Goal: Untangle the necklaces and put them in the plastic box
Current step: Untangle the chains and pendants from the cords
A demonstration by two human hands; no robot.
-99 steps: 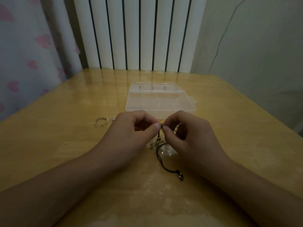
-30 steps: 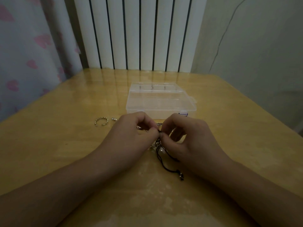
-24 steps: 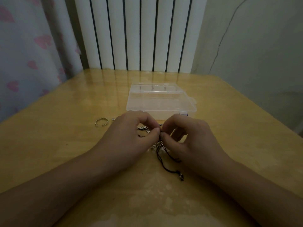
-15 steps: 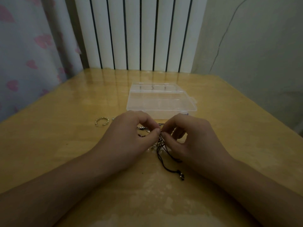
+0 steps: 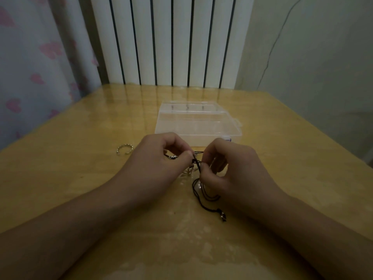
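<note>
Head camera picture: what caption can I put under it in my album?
Two hands, left and right, pinch tangled black necklaces on a wooden table before a clear plastic box.

Two bare forearms enter from the lower corners of the frame, one on each side. No sleeves or cuffs show anywhere along them. Left hand [image 5: 159,160]: no ring, no watch, no bracelet at the wrist. Right hand [image 5: 232,170]: likewise plain, wrist bare. Fingernails [image 5: 189,152] look short and unpainted, though the light is dim and detail is poor. No marks, plasters or tattoos can be made out on either arm. Nothing else of the person is in view.
</note>
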